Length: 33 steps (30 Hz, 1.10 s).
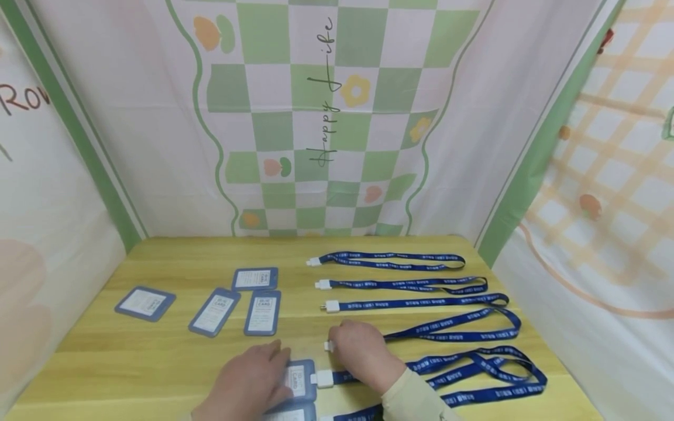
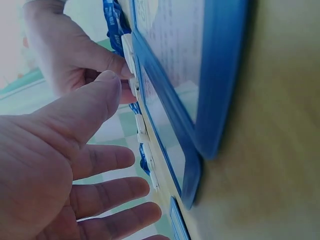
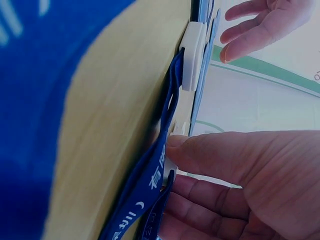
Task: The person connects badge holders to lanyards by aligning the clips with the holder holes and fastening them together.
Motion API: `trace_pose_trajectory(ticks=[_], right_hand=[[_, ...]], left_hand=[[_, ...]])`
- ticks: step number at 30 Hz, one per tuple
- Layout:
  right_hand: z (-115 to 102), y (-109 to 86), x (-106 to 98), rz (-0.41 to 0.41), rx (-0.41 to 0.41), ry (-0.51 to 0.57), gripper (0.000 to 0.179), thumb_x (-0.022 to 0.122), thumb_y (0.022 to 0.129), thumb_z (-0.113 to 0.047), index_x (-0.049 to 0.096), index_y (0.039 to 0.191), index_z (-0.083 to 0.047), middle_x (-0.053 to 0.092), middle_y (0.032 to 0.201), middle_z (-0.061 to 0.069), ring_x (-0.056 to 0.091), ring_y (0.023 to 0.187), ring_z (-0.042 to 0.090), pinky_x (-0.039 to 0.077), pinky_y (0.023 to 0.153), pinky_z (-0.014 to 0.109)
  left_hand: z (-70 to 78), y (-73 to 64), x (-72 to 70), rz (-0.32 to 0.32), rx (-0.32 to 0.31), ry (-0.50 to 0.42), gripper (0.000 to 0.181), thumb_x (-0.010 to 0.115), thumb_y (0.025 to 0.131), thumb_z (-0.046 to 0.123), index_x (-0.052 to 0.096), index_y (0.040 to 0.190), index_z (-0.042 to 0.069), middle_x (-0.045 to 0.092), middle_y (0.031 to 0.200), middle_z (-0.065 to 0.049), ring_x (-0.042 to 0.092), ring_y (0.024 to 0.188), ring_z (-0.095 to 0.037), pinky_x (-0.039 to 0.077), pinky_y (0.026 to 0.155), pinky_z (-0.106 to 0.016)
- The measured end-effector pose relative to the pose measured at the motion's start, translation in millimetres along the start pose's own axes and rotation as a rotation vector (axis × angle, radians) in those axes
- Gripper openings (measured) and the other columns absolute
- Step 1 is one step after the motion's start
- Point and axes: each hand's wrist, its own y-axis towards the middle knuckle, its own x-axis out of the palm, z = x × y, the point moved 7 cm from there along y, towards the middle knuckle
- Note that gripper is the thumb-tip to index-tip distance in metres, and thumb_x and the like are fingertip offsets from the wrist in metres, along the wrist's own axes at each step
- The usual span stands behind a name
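My right hand (image 1: 363, 354) pinches the white clip (image 1: 329, 346) of a blue lanyard (image 1: 458, 330) between thumb and fingers; in the right wrist view the strap (image 3: 145, 175) runs away beneath that hand. My left hand (image 1: 250, 377), fingers straight and spread, hovers over or touches a blue-framed card holder (image 1: 301, 381); contact is unclear. This holder joins the white clip (image 1: 325, 379) of another lanyard. Below it lies a second holder (image 1: 289, 415), cut off by the frame edge, beside another lanyard end. In the left wrist view the holders' blue frames (image 2: 220, 90) stand close to my left hand.
Several loose card holders, such as one at the far left (image 1: 145, 303) and one upright (image 1: 261, 313), lie on the wooden table (image 1: 105, 356). Further lanyards (image 1: 395, 261) are laid out in rows at the right. Patterned cloth (image 1: 310, 117) walls the back and sides.
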Motion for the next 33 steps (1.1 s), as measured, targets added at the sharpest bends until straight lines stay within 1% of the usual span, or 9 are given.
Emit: trace_pose_trajectory(ticks=[3, 8, 10, 12, 17, 20, 22, 26, 33], right_hand=[[-0.5, 0.3, 0.5, -0.014, 0.007, 0.003, 0.008, 0.074, 0.093, -0.019, 0.075, 0.086, -0.016, 0.058, 0.069, -0.005, 0.047, 0.057, 0.009, 0.046, 0.051, 0.025], [-1.2, -0.1, -1.1, -0.013, 0.012, -0.008, 0.008, 0.074, 0.093, -0.018, 0.075, 0.086, -0.015, 0.058, 0.068, -0.005, 0.046, 0.057, 0.009, 0.046, 0.051, 0.025], [-1.7, -0.3, -1.7, -0.009, 0.012, -0.017, 0.008, 0.075, 0.093, -0.019, 0.074, 0.085, -0.015, 0.058, 0.068, -0.004, 0.046, 0.057, 0.009, 0.046, 0.050, 0.026], [-2.1, -0.5, -2.0, -0.006, 0.012, -0.025, 0.009, 0.075, 0.092, -0.018, 0.074, 0.085, -0.015, 0.058, 0.067, -0.004, 0.046, 0.056, 0.009, 0.046, 0.050, 0.026], [-2.1, 0.3, -0.3, -0.034, 0.022, -0.016, 0.008, 0.075, 0.093, -0.018, 0.074, 0.086, -0.015, 0.058, 0.068, -0.004, 0.047, 0.056, 0.010, 0.047, 0.050, 0.026], [-2.1, 0.5, 0.7, -0.043, 0.026, -0.012, 0.006, 0.075, 0.093, -0.019, 0.075, 0.087, -0.015, 0.059, 0.069, -0.004, 0.047, 0.057, 0.010, 0.048, 0.051, 0.026], [-2.1, 0.4, 0.9, -0.041, 0.027, -0.013, 0.006, 0.076, 0.092, -0.019, 0.075, 0.087, -0.015, 0.059, 0.069, -0.004, 0.047, 0.057, 0.010, 0.048, 0.051, 0.026], [-2.1, -0.2, 0.8, -0.038, 0.032, -0.012, 0.007, 0.076, 0.092, -0.020, 0.075, 0.088, -0.015, 0.058, 0.068, -0.004, 0.047, 0.057, 0.009, 0.047, 0.051, 0.026], [-3.0, -2.1, -0.1, -0.011, 0.009, -0.034, 0.006, 0.075, 0.091, -0.016, 0.074, 0.086, -0.015, 0.058, 0.067, -0.004, 0.047, 0.056, 0.009, 0.047, 0.049, 0.026]], left_hand=[[-4.0, 1.0, -1.5, 0.011, -0.023, -0.006, 0.069, 0.073, 0.089, 0.056, 0.064, 0.140, 0.011, 0.063, 0.142, -0.016, 0.064, 0.126, -0.035, 0.056, 0.104, -0.055], [-10.6, 0.6, -8.2, 0.093, -0.035, -0.013, 0.066, 0.075, 0.088, 0.054, 0.065, 0.138, 0.011, 0.065, 0.139, -0.016, 0.066, 0.122, -0.035, 0.057, 0.101, -0.055], [-13.4, 0.4, -11.3, 0.129, -0.039, -0.021, 0.065, 0.075, 0.089, 0.053, 0.064, 0.138, 0.010, 0.065, 0.140, -0.018, 0.065, 0.123, -0.037, 0.057, 0.102, -0.056], [-16.7, 1.9, -13.9, 0.150, -0.050, -0.040, 0.065, 0.075, 0.090, 0.052, 0.064, 0.138, 0.009, 0.064, 0.141, -0.020, 0.065, 0.123, -0.040, 0.056, 0.101, -0.059], [-23.5, 6.7, -20.5, 0.176, -0.072, -0.063, 0.064, 0.073, 0.093, 0.049, 0.063, 0.138, 0.005, 0.063, 0.141, -0.024, 0.063, 0.125, -0.045, 0.055, 0.103, -0.061], [-26.4, 9.9, -24.1, 0.194, -0.080, -0.051, 0.064, 0.074, 0.093, 0.046, 0.062, 0.139, 0.003, 0.062, 0.141, -0.025, 0.062, 0.127, -0.045, 0.054, 0.105, -0.061], [-28.3, 12.5, -26.7, 0.218, -0.084, -0.036, 0.064, 0.076, 0.092, 0.045, 0.063, 0.138, 0.002, 0.063, 0.140, -0.026, 0.063, 0.125, -0.046, 0.054, 0.104, -0.061], [-33.6, 18.6, -29.9, 0.241, -0.103, -0.019, 0.065, 0.078, 0.089, 0.045, 0.064, 0.135, 0.001, 0.063, 0.138, -0.028, 0.065, 0.121, -0.047, 0.056, 0.101, -0.062], [-42.7, 27.9, -29.7, 0.232, -0.117, -0.044, 0.064, 0.076, 0.093, 0.044, 0.063, 0.136, -0.001, 0.060, 0.140, -0.032, 0.063, 0.123, -0.050, 0.055, 0.101, -0.064]])
